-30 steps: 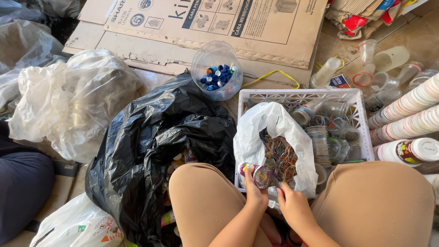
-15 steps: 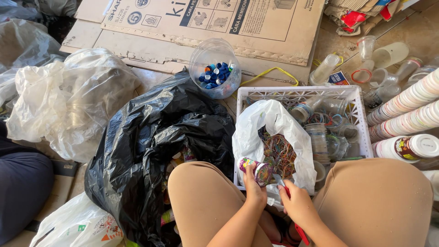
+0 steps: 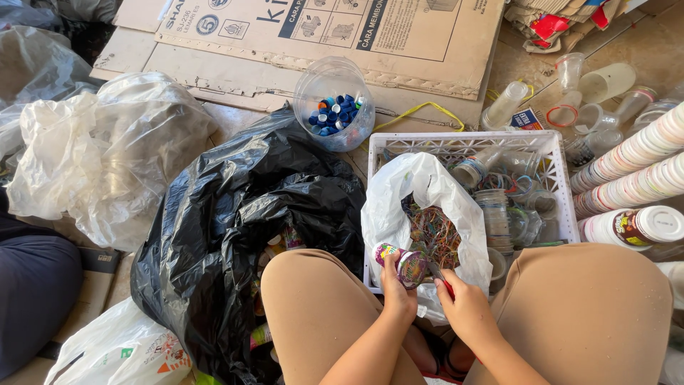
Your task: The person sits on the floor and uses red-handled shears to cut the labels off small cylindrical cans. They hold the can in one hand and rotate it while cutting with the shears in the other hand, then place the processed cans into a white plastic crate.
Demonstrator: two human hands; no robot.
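Our left hand point(image 3: 396, 294) grips the cup point(image 3: 401, 261) over the white bag point(image 3: 420, 214), steadying it while our right hand point(image 3: 464, 308) pinches a red-handled tool point(image 3: 440, 279) against its rim.

Both hands low between the knees — left hand point(image 3: 397, 291) and right hand point(image 3: 467, 306) curled, close together.

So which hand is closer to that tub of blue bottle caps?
The left hand, by a small margin. It holds a small colourful cup below and slightly right of the tub of caps. The right hand sits further right and lower, gripping a red-handled tool.
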